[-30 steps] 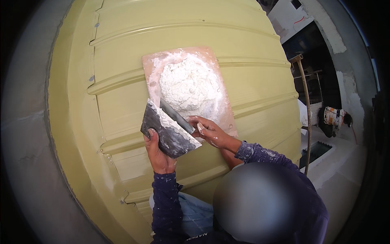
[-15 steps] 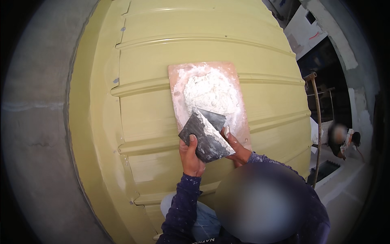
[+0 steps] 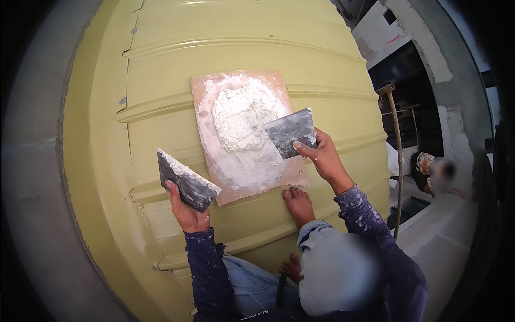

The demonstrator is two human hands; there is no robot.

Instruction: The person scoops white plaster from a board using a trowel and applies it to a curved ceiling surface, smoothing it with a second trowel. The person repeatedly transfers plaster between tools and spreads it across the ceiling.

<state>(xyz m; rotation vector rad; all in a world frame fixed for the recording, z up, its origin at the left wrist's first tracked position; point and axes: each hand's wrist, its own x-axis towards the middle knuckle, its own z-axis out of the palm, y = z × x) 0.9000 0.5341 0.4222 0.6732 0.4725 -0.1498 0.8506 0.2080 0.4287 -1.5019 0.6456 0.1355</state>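
My left hand (image 3: 189,210) grips a dark, flat metal blade (image 3: 188,185) with white paste heaped along its upper edge, held off to the lower left of a pinkish board (image 3: 294,172). In my right hand (image 3: 324,158) is a second dark blade (image 3: 287,131), tilted over the board's right side, with smears on its face. A mound of lumpy white paste (image 3: 241,115) lies on the board, which rests on ribbed pale yellow metal sheeting (image 3: 332,70). My bare foot (image 3: 298,204) is just below the board.
A concrete wall (image 3: 37,161) runs along the left. At the right, past the sheeting's edge, a long rusty pole (image 3: 397,166) stands upright. Beyond and below it another person (image 3: 424,172) bends over near a dark opening (image 3: 405,75) in a patched wall.
The two blades, earlier together in front of me, are now apart: the left one moved left, the right one right and up. My foot has come into view below the board.
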